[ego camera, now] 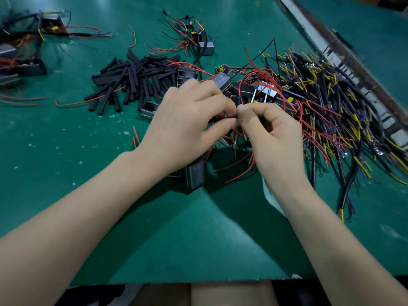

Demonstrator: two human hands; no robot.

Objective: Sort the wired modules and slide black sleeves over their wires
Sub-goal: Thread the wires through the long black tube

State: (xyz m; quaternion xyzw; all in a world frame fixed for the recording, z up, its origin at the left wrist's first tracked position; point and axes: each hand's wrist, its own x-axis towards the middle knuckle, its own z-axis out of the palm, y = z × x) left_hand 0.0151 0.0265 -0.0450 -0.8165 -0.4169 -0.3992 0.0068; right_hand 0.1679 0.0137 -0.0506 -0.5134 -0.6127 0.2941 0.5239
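My left hand (185, 122) and my right hand (273, 138) meet fingertip to fingertip above the green mat. Between them my left fingers pinch a short black sleeve (220, 119), and my right thumb and fingers pinch red wires (237, 131) at its end. The red wires run down to a black module (195, 174) lying under my left wrist. A pile of loose black sleeves (134, 80) lies beyond my left hand. More wired modules (262, 91) with red wires sit just behind my hands.
A big tangle of black, yellow and purple wires (331, 111) fills the right side. Sleeved modules (24, 47) are heaped at the far left. One module (204, 46) lies at the back centre. A metal rail (344, 56) runs diagonally at the right. The mat's front edge (198, 281) is close to me.
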